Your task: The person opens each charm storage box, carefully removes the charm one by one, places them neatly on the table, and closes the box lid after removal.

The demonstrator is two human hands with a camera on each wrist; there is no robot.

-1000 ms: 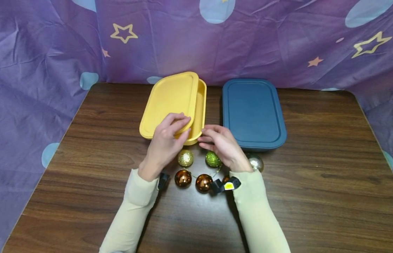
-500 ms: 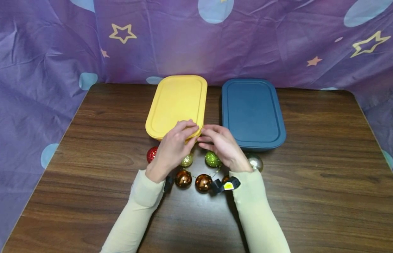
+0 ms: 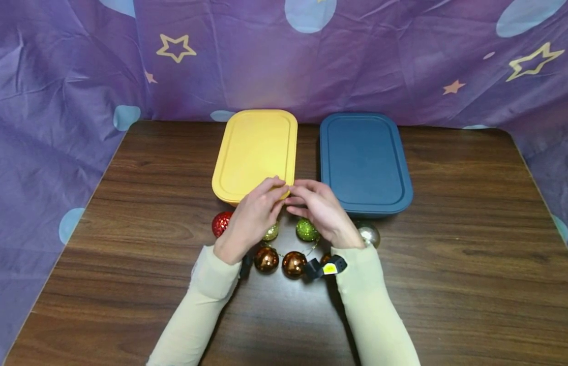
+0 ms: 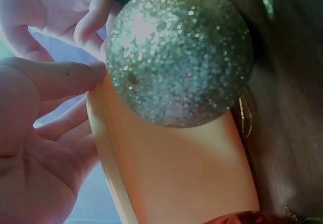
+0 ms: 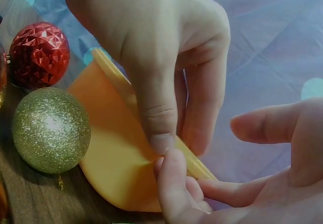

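Note:
The yellow lid (image 3: 253,150) lies over the yellow container (image 5: 113,166), covering its top. At the near right corner, my left hand (image 3: 251,216) pinches the lid's rim, thumb below and fingers above. My right hand (image 3: 320,208) holds the container at that same corner, thumb and fingers bent around its wall. In the left wrist view, a gold glitter bauble (image 4: 179,55) hides part of the container's front wall. Fingertips of both hands nearly meet at the corner.
A blue lidded container (image 3: 366,157) stands to the right. Nearer me lie a red bauble (image 3: 221,223), a green glitter bauble (image 3: 306,230), brown baubles (image 3: 294,265) and a silver bauble (image 3: 368,235). A purple curtain (image 3: 247,66) hangs behind the table.
My left hand has moved right with the yellow lid, from askew with the container's right side uncovered to lying over it. The red bauble has come into view. My right hand has stayed in place.

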